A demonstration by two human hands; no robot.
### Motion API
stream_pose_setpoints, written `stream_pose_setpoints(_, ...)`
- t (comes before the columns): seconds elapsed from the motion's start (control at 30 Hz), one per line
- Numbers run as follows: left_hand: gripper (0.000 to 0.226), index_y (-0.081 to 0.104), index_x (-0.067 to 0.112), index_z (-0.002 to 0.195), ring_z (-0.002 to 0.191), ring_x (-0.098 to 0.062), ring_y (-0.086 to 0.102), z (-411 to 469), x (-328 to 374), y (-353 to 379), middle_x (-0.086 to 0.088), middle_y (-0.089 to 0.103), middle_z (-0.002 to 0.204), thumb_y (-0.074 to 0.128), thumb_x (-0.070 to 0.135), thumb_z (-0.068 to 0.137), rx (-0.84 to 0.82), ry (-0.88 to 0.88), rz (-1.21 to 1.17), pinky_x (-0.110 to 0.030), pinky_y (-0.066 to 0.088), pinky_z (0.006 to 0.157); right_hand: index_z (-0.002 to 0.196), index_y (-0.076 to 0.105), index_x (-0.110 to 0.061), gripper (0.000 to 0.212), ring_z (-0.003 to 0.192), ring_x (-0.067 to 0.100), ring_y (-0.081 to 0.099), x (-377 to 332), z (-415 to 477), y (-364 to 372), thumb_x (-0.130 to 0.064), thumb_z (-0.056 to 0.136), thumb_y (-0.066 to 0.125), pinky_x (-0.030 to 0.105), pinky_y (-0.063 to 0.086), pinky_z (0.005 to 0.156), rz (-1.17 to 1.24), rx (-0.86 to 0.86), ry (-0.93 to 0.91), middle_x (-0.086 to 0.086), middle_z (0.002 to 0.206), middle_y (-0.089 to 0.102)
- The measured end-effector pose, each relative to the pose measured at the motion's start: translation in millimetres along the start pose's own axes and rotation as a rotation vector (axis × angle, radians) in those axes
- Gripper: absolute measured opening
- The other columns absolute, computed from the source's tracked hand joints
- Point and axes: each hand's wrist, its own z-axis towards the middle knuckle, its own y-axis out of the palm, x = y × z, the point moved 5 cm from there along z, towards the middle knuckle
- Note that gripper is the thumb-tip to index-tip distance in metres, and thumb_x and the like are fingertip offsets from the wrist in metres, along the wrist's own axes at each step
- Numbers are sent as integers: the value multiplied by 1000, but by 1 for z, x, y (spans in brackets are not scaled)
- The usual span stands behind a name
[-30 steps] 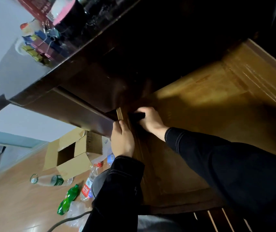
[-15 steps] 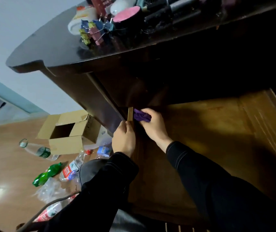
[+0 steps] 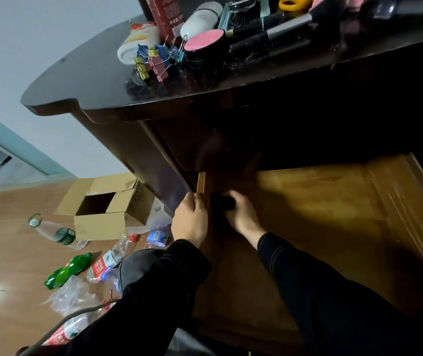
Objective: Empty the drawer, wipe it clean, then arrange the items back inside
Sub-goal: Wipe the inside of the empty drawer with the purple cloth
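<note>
The wooden drawer (image 3: pixel 321 209) stands pulled out below the dark desk top, and its bottom shows bare. My left hand (image 3: pixel 191 222) grips the drawer's left side wall near its far end. My right hand (image 3: pixel 244 214) is inside the drawer at the left rear corner, fingers curled round a dark, purple-looking cloth (image 3: pixel 222 202) pressed against the wood. On the desk top (image 3: pixel 89 80) lie the removed items: coloured binder clips (image 3: pixel 154 61), a pink-lidded black jar (image 3: pixel 205 46), a white tube (image 3: pixel 136 43), a white bottle (image 3: pixel 200 20), a red box and dark brushes.
On the wooden floor to the left sit an open cardboard box (image 3: pixel 105 204), a clear bottle (image 3: pixel 56 233), a green bottle (image 3: pixel 67 271), a red-labelled bottle (image 3: pixel 105 263) and crumpled plastic. A grey cable (image 3: pixel 58 327) runs across the lower left.
The camera has tilted so more of the desk top shows. My right hand with the cloth has shifted slightly within the drawer's left rear corner. My left hand stays on the side wall.
</note>
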Motion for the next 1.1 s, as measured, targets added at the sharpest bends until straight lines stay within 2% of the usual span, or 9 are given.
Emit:
stream_pose_setpoints(0.17, 31, 51, 23, 84, 83, -18, 59, 2, -2, 2, 5, 61, 84, 33, 39, 104, 6, 5, -10, -33, 36, 70, 120, 65, -20, 38, 108, 18, 64, -34, -2, -2, 1, 89, 65, 35, 55, 93, 122, 121, -154, -2, 113, 69)
stream_pose_setpoints(0.27, 29, 48, 24, 85, 84, -19, 57, -2, -2, 2, 3, 59, 87, 32, 39, 105, -26, 59, 56, -32, 35, 73, 125, 61, -16, 41, 115, 21, 63, -19, -13, 4, 4, 90, 61, 39, 52, 99, 8, 46, -123, 2, 121, 67)
stream_pose_setpoints(0.43, 32, 56, 29, 120, 95, -12, 56, -20, -23, 1, 6, 61, 104, 31, 42, 106, -102, 62, -45, -28, 37, 84, 122, 62, -22, 38, 110, 18, 63, -27, -1, -4, -1, 91, 63, 30, 52, 91, 33, 46, -54, -7, 109, 63)
stream_pose_setpoints(0.53, 26, 56, 32, 108, 83, -4, 56, -23, -25, 0, 11, 61, 90, 32, 40, 106, -69, 68, -45, -24, 37, 73, 132, 57, -21, 45, 115, 13, 58, -30, -10, 4, -4, 91, 65, 26, 50, 93, 13, 90, -176, -2, 126, 62)
stream_pose_setpoints(0.63, 20, 53, 35, 102, 80, 6, 51, -23, -21, -1, 18, 56, 86, 33, 39, 106, -73, 60, -47, -20, 36, 70, 138, 51, -13, 49, 126, 22, 56, -8, -12, 7, 2, 93, 61, 39, 48, 106, -104, -14, -26, 7, 137, 58)
stream_pose_setpoints(0.7, 20, 53, 34, 105, 82, 8, 50, -23, -23, -1, 16, 56, 89, 34, 39, 106, -73, 51, -62, -25, 36, 76, 134, 55, -14, 45, 122, 25, 59, -9, -6, 0, 3, 93, 59, 41, 50, 104, -64, -45, 48, 7, 131, 62)
stream_pose_setpoints(0.87, 22, 55, 31, 102, 79, 3, 53, -21, -24, 0, 16, 57, 84, 35, 38, 106, -53, 23, -45, -19, 35, 65, 133, 54, -21, 46, 117, 10, 55, -36, -21, 4, -2, 92, 64, 20, 49, 91, 78, 75, -178, -2, 130, 57)
stream_pose_setpoints(1.0, 25, 56, 28, 109, 83, 2, 52, -22, -24, 0, 12, 57, 91, 34, 38, 107, -87, 10, -73, -25, 35, 75, 137, 50, -12, 48, 128, 25, 54, -13, -21, 4, 6, 93, 58, 41, 48, 107, -21, -41, 16, 9, 137, 56)
stream_pose_setpoints(1.1, 22, 54, 32, 108, 80, 5, 52, -21, -25, 0, 17, 56, 89, 33, 39, 107, -83, -6, -59, -17, 34, 67, 133, 56, -16, 45, 120, 21, 59, -26, -13, -2, 3, 93, 59, 34, 52, 99, 73, -13, -12, 5, 129, 61)
